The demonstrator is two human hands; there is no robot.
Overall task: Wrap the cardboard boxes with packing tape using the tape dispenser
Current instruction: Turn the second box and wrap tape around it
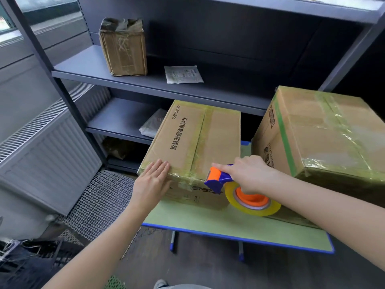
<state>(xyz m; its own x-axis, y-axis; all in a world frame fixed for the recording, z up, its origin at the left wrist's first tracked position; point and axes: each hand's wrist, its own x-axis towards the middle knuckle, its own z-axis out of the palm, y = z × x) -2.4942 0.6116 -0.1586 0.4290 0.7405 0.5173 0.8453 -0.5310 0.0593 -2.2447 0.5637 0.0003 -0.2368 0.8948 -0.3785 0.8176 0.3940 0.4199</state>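
A cardboard box (216,134) with black printed characters and tape along its middle seam stands on a low green table (208,222). My left hand (153,182) lies flat on the box's near left top edge, fingers straight. My right hand (250,174) grips a blue and orange tape dispenser (218,177), its orange head touching the box's near top edge at the seam. The clear tape roll (255,203) hangs below the hand. A larger taped box (325,138) stands to the right on the same table.
A dark metal shelf unit (145,80) stands behind the table. It carries a small taped box (124,46), a white paper packet (183,74) and a plastic bag (153,124) lower down. A radiator (48,155) and a mesh floor grate (100,203) lie to the left.
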